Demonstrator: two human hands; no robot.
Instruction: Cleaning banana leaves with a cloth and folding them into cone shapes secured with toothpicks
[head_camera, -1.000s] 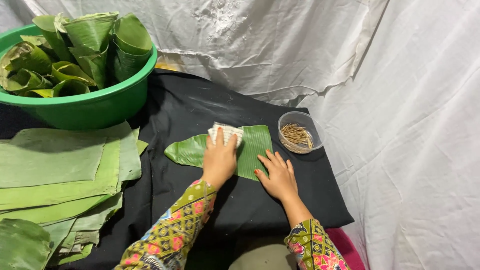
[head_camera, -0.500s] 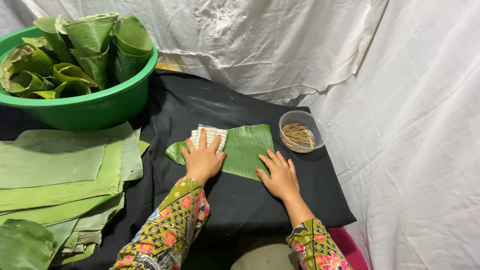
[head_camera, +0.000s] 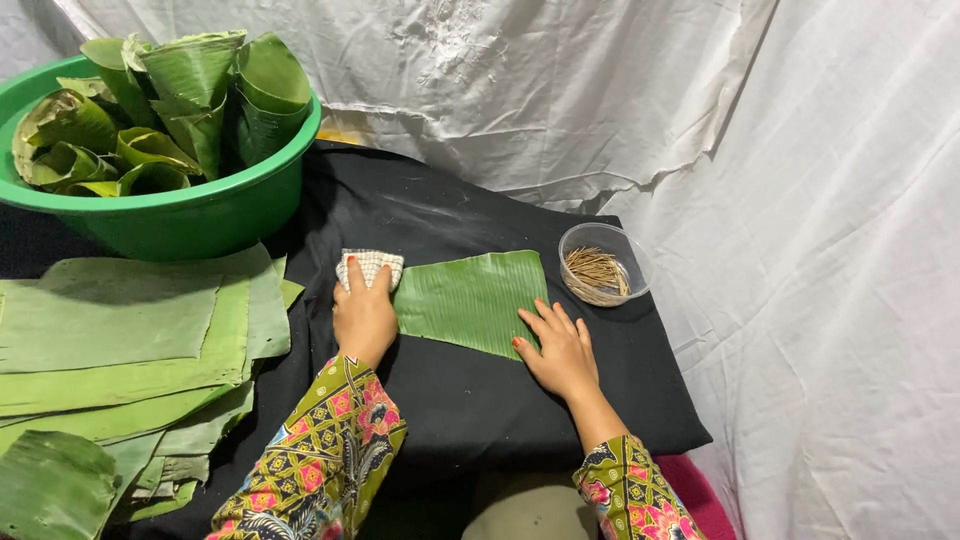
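- White cloth (head_camera: 620, 90), wrinkled and draped, forms the backdrop and runs down the right side; a black cloth (head_camera: 450, 400) covers the work surface in front of it.
- Head view: a cut piece of banana leaf (head_camera: 470, 300) lies flat near the middle of the black cloth, its ribs running roughly away from the person.
- The left hand (head_camera: 363, 315) sits at the leaf's left edge, palm down, fingers together and pressed onto a small pale checked rag (head_camera: 370, 266); the rag pokes out beyond the fingertips and lies at the leaf's left end. Whether the fingers curl round the rag or only press on it cannot be told.
- The right hand (head_camera: 560, 350) lies flat on the leaf's near right corner, fingers spread and straight, gripping nothing, only touching the leaf.
- Both forearms wear patterned sleeves.
- A small clear round tub (head_camera: 605, 264) holding thin brown sticks (head_camera: 595, 270) stands just beside the leaf's far right corner.
- A stack of flat banana leaves (head_camera: 120, 340) lies to the left, near the left hand but apart from it.
- A green plastic basin (head_camera: 190, 215) at the far left holds leaves rolled into cones (head_camera: 190, 90).
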